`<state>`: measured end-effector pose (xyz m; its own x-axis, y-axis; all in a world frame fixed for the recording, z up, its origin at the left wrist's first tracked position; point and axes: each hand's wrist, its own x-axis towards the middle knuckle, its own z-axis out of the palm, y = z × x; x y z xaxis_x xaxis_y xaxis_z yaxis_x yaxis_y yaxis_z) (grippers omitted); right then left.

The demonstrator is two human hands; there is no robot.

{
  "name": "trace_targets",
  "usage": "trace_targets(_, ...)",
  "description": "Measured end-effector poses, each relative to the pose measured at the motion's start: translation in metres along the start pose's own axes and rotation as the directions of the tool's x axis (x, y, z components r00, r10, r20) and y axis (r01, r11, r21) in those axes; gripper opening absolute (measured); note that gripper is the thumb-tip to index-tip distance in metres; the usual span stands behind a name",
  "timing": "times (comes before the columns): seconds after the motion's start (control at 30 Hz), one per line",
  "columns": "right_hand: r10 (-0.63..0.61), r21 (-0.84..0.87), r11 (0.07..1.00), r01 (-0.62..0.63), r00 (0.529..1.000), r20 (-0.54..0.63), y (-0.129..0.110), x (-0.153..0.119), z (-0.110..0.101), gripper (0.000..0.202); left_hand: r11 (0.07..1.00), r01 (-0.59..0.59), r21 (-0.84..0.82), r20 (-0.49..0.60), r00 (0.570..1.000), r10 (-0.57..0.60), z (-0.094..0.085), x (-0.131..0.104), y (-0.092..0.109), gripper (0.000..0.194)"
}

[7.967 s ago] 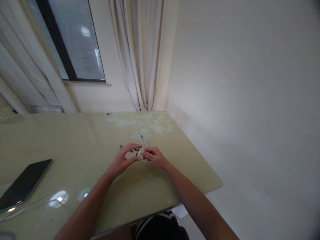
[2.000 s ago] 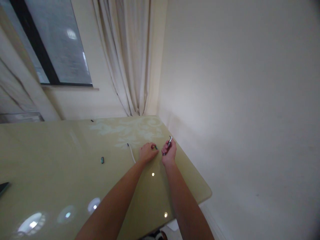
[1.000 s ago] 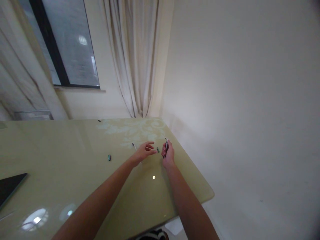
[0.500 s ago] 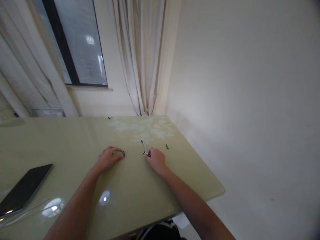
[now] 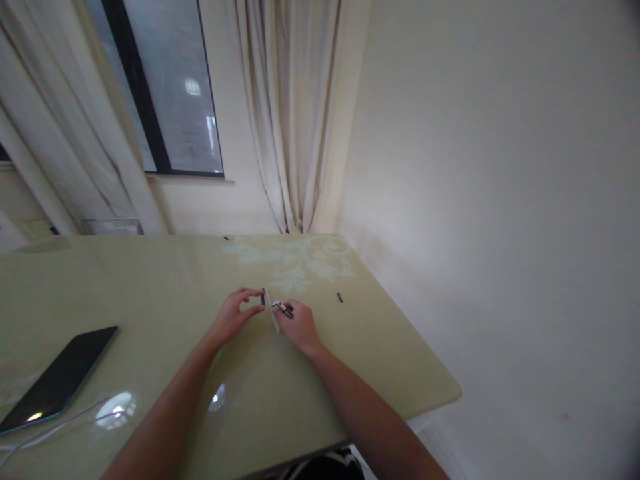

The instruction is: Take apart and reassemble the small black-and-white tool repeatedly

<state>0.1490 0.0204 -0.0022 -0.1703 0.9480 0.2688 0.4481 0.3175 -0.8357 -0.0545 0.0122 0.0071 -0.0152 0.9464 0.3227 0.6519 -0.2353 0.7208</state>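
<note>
My left hand (image 5: 234, 319) pinches a small dark rectangular piece (image 5: 263, 299) between thumb and fingertips, above the table. Close on its right, my right hand (image 5: 299, 327) is closed around a small black-and-white tool (image 5: 284, 309). A thin white strip (image 5: 274, 319) runs beside this tool, between the two hands. Whether the dark piece touches the strip I cannot tell. The exact kind of these small things is too small to make out. Another small dark piece (image 5: 340, 297) lies on the table to the right of my right hand.
The glossy pale-green table (image 5: 390, 360) has a rounded corner at right, near the wall. A dark tablet (image 5: 60, 377) lies at left, with a white cable (image 5: 55, 427) in front of it. A tiny dark piece (image 5: 226, 238) sits by the far edge, before the curtain (image 5: 295, 120).
My hands have come together, the left moving right with its dark piece and the right moving left. The white strip has turned in my right hand. The view has shifted slightly.
</note>
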Motion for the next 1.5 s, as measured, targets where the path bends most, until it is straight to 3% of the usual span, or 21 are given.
trace_targets(0.1,0.055,0.418,0.906,-0.059,0.998,0.021,0.0,0.005,-0.008,0.042,0.988,-0.073,-0.139,-0.004,0.997,0.074,0.01,-0.003,0.027,0.043)
trace_targets(0.2,0.126,0.652,0.725,-0.222,0.973,0.191,-0.004,0.008,-0.012,0.043,0.969,-0.094,-0.23,-0.014,0.996,0.094,0.017,-0.008,0.047,0.041)
trace_targets(0.3,0.116,0.742,0.604,-0.291,0.953,0.279,-0.008,0.009,-0.014,0.041,0.95,-0.109,-0.294,-0.034,0.994,0.104,0.02,-0.012,0.05,0.04)
trace_targets(0.5,0.055,0.782,0.543,-0.306,0.942,0.331,-0.01,0.006,-0.015,0.035,0.916,-0.102,-0.387,-0.011,0.994,0.106,0.019,-0.016,0.046,0.04)
trace_targets(0.63,0.049,0.77,0.582,-0.26,0.957,0.286,-0.012,0.006,-0.018,0.032,0.89,-0.054,-0.453,0.023,0.997,0.073,0.019,-0.017,0.051,0.049)
trace_targets(0.77,-0.08,0.603,0.798,-0.005,0.99,0.114,-0.012,0.004,-0.024,0.028,0.848,0.106,-0.52,0.086,0.994,-0.072,0.017,-0.017,0.048,0.049)
trace_targets(0.87,-0.235,0.367,0.907,0.206,0.971,0.037,-0.012,0.001,-0.029,0.021,0.782,0.299,-0.547,0.259,0.949,-0.181,0.017,-0.017,0.042,0.052)
trace_targets(1.0,-0.377,0.129,0.918,0.374,0.926,0.001,-0.012,-0.003,-0.034,0.013,0.671,0.443,-0.595,0.412,0.884,-0.218,0.018,-0.02,0.041,0.052)
trace_targets(1.13,-0.467,0.03,0.884,0.466,0.884,0.014,-0.007,-0.003,-0.034,0.011,0.622,0.461,-0.633,0.445,0.874,-0.195,0.018,-0.022,0.042,0.05)
trace_targets(1.23,-0.499,0.047,0.866,0.498,0.867,-0.002,-0.004,-0.001,-0.033,0.013,0.612,0.439,-0.658,0.435,0.885,-0.167,0.017,-0.021,0.041,0.046)
trace_targets(1.4,-0.394,0.266,0.885,0.383,0.919,-0.011,-0.006,0.001,-0.034,0.022,0.641,0.285,-0.713,0.241,0.957,-0.158,0.012,-0.018,0.041,0.048)
trace_targets(1.5,-0.39,0.335,0.866,0.37,0.921,-0.008,-0.01,0.0,-0.036,0.025,0.633,0.235,-0.737,0.177,0.972,-0.155,0.009,-0.017,0.044,0.053)
